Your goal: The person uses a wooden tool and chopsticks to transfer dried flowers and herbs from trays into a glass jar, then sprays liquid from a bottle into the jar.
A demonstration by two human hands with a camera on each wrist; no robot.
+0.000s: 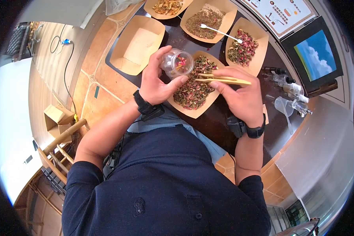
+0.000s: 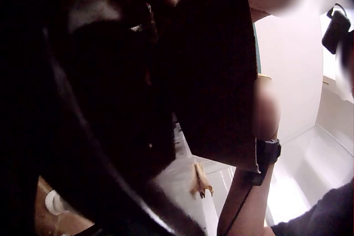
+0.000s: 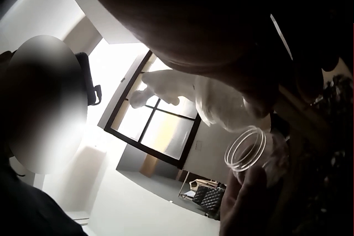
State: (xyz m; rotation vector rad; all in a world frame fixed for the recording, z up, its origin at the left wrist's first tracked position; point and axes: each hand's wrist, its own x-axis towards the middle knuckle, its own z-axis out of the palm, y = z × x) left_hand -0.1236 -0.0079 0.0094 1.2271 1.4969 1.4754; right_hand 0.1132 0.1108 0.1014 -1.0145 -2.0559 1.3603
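Observation:
A small clear jar (image 1: pixel 178 64) with a few pink and yellow petals inside is held by my left hand (image 1: pixel 155 82), the fingers behind it and the thumb at its front. Its round mouth faces up and toward the right; the right wrist view shows the ringed rim (image 3: pixel 246 150) too. Wooden tweezers (image 1: pixel 228 80) are pinched in my right hand (image 1: pixel 243 96), tips pointing left just beside the jar. Both hands are over a paper tray (image 1: pixel 192 114) heaped with dried leaves and pink petals (image 1: pixel 192 94). The left wrist view is mostly dark.
Around them on the dark table stand more paper trays: one (image 1: pixel 124 47) at the left with crumbs, one (image 1: pixel 228 17) of brown bits, one (image 1: pixel 261 43) of leaves and petals. A white spoon (image 1: pixel 220 32) spans two trays. Small bottles (image 1: pixel 293 88) and a clear cup (image 1: pixel 282 105) lie right.

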